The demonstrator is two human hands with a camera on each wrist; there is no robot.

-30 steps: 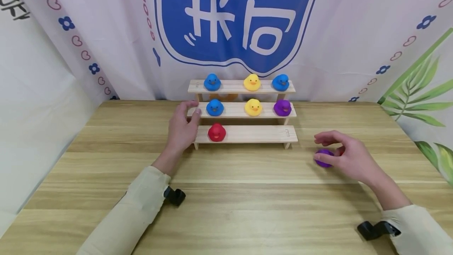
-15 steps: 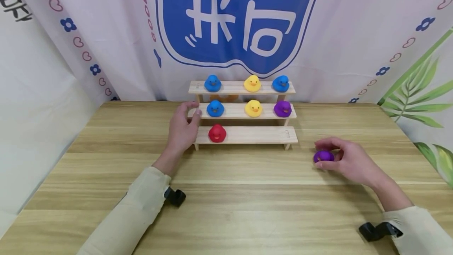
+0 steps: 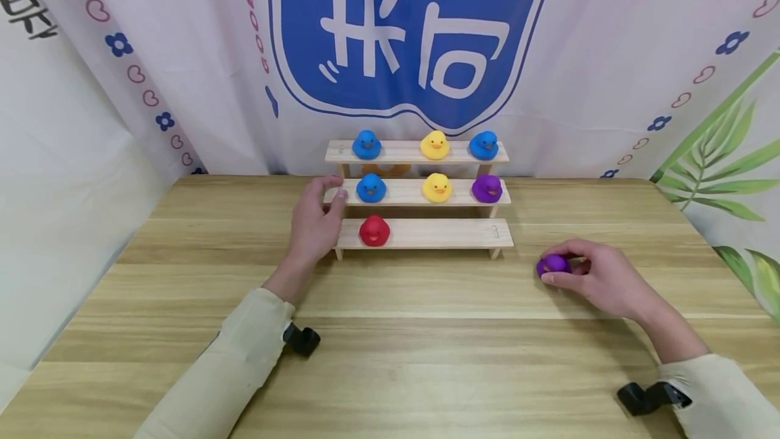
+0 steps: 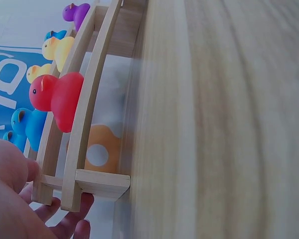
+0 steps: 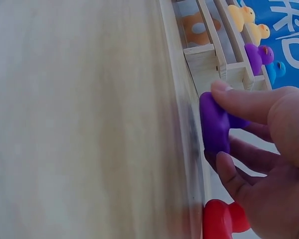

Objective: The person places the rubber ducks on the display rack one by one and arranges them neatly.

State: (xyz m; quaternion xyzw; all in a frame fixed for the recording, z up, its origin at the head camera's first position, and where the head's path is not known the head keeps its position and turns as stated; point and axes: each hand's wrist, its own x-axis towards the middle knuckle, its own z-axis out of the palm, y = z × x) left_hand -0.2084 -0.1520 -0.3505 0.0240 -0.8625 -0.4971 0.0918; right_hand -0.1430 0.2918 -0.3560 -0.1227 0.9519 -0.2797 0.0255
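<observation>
My right hand (image 3: pixel 603 276) pinches a purple rubber duck (image 3: pixel 553 265) between thumb and fingers, close over the table right of the stand. The right wrist view has the same purple duck (image 5: pixel 217 122) side-on. My left hand (image 3: pixel 317 219) grips the left end of a three-tier wooden display stand (image 3: pixel 439 234), thumb at the middle tier, fingers at the tier ends (image 4: pixel 74 199). On the bottom tier sits a red duck (image 3: pixel 374 231). The middle tier bears a blue duck (image 3: pixel 371 187), a yellow duck (image 3: pixel 437 187) and a purple duck (image 3: pixel 487 188).
Two blue ducks, one at the left (image 3: pixel 367 145) and one at the right (image 3: pixel 484 145), stand on the top tier with a yellow duck (image 3: pixel 435 145) between them. Another red duck (image 5: pixel 219 219) lies by my right hand, hidden in the head view. A printed curtain (image 3: pixel 219 73) hangs behind the table.
My right fingers have closed round the purple duck and shifted it slightly left toward the stand. The left hand keeps its place at the stand's end.
</observation>
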